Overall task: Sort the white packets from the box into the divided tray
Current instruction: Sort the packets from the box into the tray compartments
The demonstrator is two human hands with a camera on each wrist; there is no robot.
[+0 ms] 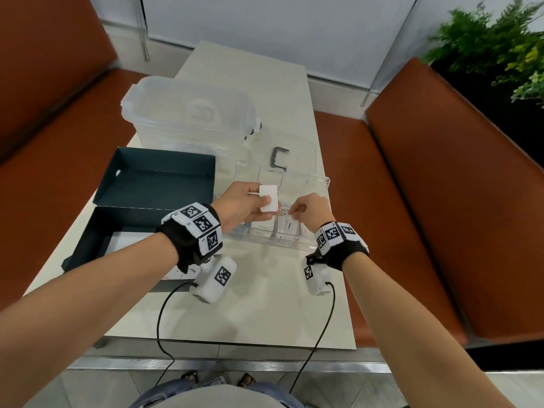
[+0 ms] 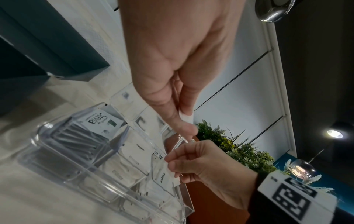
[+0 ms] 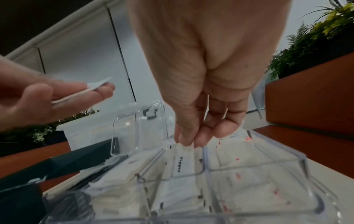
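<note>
L hand [image 1: 240, 203] raised over divided tray [image 1: 323, 184], thumb & fingers pinching white packet [image 1: 269, 198]; R hand [image 1: 309, 209] angled down, fingertips gripping pepper packet [image 3: 181, 165] in a mid compartment.

both arms are reaching forward, side by side, with bare skin up to the wrists. each wrist is wearing a black band with white blocks on it. the left hand [image 1: 240, 203] is staying higher up, with its thumb on top and its fingers [image 3: 99, 91] underneath, pinching a white packet [image 1: 269, 198] flat between them. the right hand [image 1: 310, 209] is sitting lower and just beside the left one. its fingers [image 3: 188, 136] are pointing down and bunching together, pinching the top edge of a pepper packet [image 2: 165, 175]. the two hands are close but not touching.
</note>
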